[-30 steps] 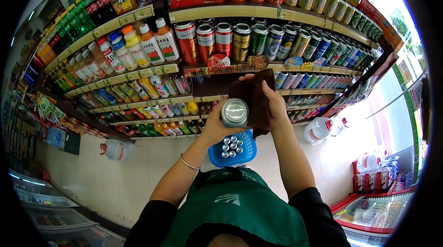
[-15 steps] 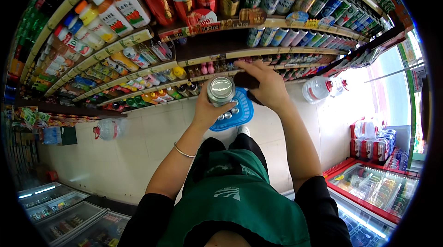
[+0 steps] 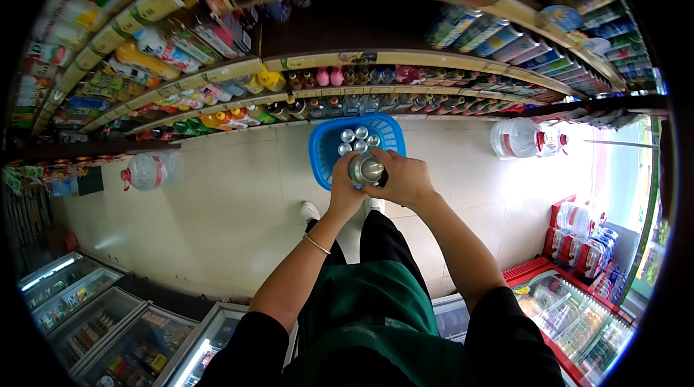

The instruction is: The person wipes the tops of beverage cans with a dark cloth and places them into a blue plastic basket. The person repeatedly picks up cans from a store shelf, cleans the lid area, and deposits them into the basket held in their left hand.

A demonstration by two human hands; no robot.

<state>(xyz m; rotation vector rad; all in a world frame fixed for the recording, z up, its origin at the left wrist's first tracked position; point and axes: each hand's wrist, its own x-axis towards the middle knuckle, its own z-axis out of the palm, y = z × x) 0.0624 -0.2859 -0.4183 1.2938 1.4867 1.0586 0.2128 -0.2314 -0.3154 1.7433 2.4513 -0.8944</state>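
Observation:
A silver drink can (image 3: 366,168) is held upright between both hands, just above the near rim of a blue plastic basket (image 3: 324,148) that stands on the tiled floor. My left hand (image 3: 345,186) wraps its left side and my right hand (image 3: 403,177) grips its right side. Several more silver cans (image 3: 358,137) stand inside the basket. A thin bracelet sits on my left wrist.
Shop shelves (image 3: 311,62) packed with bottles and cans curve across the top. Large water jugs lie on the floor at left (image 3: 150,170) and right (image 3: 522,138). Glass-topped chest freezers (image 3: 87,315) line the lower left, and a red cooler (image 3: 578,307) sits lower right.
The view has tilted down from the upper shelves toward the floor. Both hands have lowered the can from shelf height to just over the basket.

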